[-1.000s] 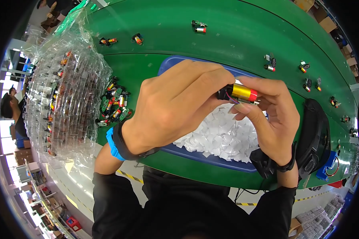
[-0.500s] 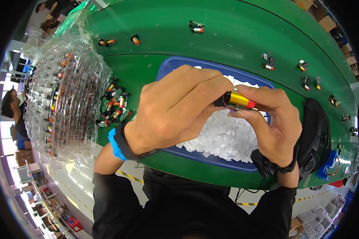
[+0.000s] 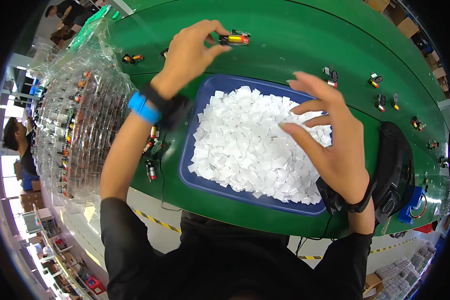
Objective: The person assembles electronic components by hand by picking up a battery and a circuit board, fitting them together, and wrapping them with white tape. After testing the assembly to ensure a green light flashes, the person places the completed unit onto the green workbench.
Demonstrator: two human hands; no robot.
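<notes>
Left hand (image 3: 187,52) fingertips pinch small yellow-red part (image 3: 236,38) over green belt (image 3: 285,45). Right hand (image 3: 330,135) fingers spread, empty, above white squares (image 3: 240,145) in blue tray (image 3: 195,175).

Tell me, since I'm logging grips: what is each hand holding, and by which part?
The left hand pinches a small yellow-and-red cylindrical part by its near end. The right hand holds nothing.

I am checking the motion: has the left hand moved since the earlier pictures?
Yes. The left hand moved from above the blue rectangular plastic tray out past its far rim, over the green belt.
</notes>
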